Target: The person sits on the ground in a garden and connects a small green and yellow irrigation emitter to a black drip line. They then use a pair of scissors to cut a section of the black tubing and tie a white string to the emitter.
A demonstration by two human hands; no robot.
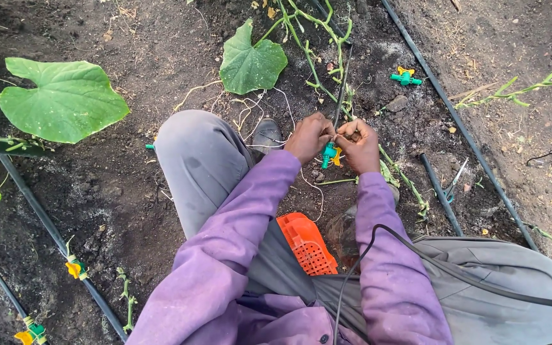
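Right btwn both hands' fingers (335, 136): green clip (328, 154).

Left hand (309, 135) and right hand (359, 144) meet at a clip (329, 154) on a vine (324, 76) at the centre of the soil bed (129, 172); a crate (306, 243) lies between the knees, a second clip (406, 77) beyond to the right beside a hose (461, 128), a large leaf (65, 99) at the left edge
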